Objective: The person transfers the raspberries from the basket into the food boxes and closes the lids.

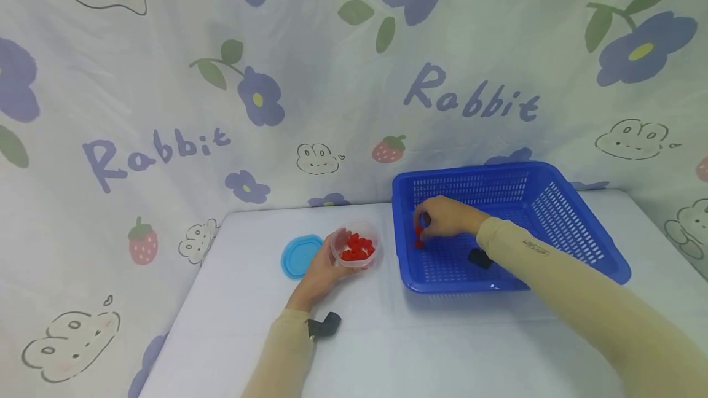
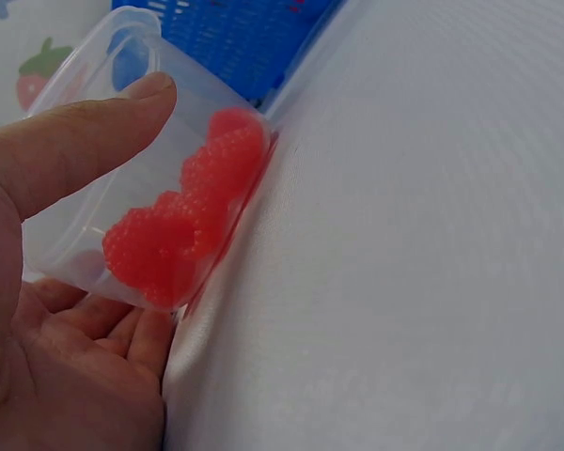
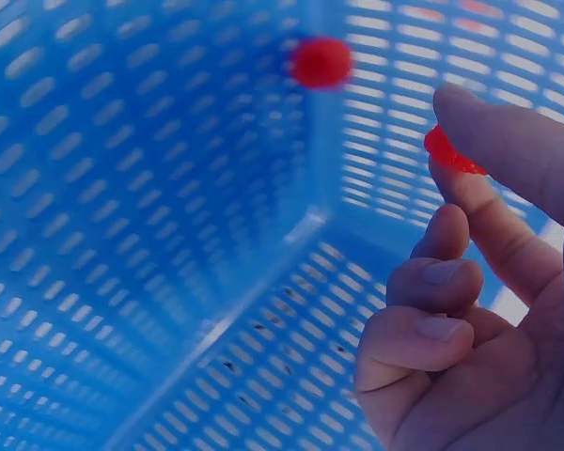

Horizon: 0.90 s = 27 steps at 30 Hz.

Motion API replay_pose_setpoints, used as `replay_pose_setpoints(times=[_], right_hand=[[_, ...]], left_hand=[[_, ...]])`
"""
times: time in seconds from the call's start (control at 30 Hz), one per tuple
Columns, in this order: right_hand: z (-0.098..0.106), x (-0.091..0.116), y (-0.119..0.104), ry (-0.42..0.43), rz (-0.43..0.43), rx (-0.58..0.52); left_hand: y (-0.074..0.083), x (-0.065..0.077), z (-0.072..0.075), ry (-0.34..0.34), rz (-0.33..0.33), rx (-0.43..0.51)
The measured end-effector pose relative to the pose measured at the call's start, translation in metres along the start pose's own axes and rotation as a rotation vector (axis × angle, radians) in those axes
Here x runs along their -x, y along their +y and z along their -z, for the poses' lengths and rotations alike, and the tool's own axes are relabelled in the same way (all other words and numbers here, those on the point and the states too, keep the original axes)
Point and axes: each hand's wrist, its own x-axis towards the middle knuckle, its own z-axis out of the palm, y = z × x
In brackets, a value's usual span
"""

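My left hand [image 1: 326, 269] grips a clear plastic tub [image 1: 358, 229] standing on the table, thumb on one side and fingers around the other. Several red raspberries [image 2: 183, 207] lie at the bottom of the tub, seen through its wall in the left wrist view. Inside the blue basket [image 1: 406, 266], near its left end, is my right hand [image 1: 445, 217]. Its thumb and index finger pinch one raspberry [image 3: 448, 150], the other fingers curled in toward the palm. A second raspberry [image 3: 321, 63] shows blurred within the basket, apart from the fingers.
A round light-blue lid [image 1: 298, 257] lies on the white table [image 1: 387, 349], left of the tub. The basket has slotted, raised walls and stands at the right. Behind the table hangs a patterned cloth [image 1: 332, 78].
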Motion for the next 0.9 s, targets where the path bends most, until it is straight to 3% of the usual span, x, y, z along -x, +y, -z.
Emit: replay_pose_setpoints(times=[0.2, 0.5, 0.9], right_hand=[[0.015, 0.017, -0.011, 0.108, 0.032, -0.039], [0.023, 0.042, -0.023, 0.238, 0.004, -0.044], [0.016, 0.065, -0.068, 0.405, -0.043, -0.201]], left_hand=[[-0.004, -0.002, 0.0, -0.01, -0.003, 0.001], [-0.039, -0.016, -0.003, 0.027, -0.007, 0.018], [-0.037, -0.015, -0.004, 0.052, -0.022, 0.0]])
